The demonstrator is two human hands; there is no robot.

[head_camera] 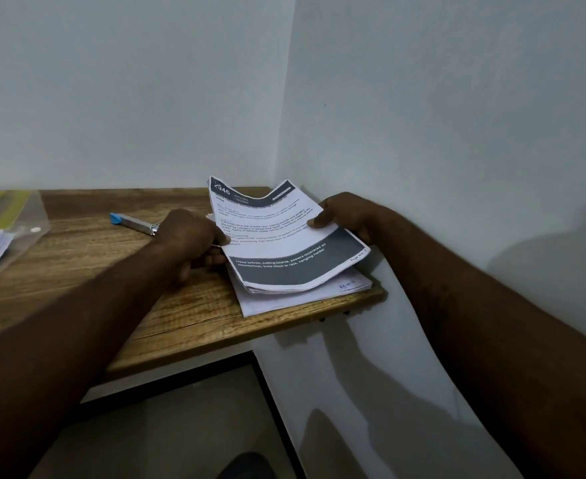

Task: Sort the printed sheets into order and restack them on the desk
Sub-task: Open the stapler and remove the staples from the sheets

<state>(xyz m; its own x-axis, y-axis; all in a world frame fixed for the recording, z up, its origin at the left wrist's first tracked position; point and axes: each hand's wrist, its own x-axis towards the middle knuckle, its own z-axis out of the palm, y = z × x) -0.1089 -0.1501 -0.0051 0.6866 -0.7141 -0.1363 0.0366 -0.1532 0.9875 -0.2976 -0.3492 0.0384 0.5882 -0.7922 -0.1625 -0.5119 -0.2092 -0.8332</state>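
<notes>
Your left grip [188, 235] pinched one side of the curled bundle of white, grey-banded printed sheets [277, 243] and your right grip [350, 214] pinched the other, thumb on top. It hung between them, over the flat white paper stack [305, 299] on the wooden bench [112, 278]; flattening that curl before squaring it down looked wise.
</notes>
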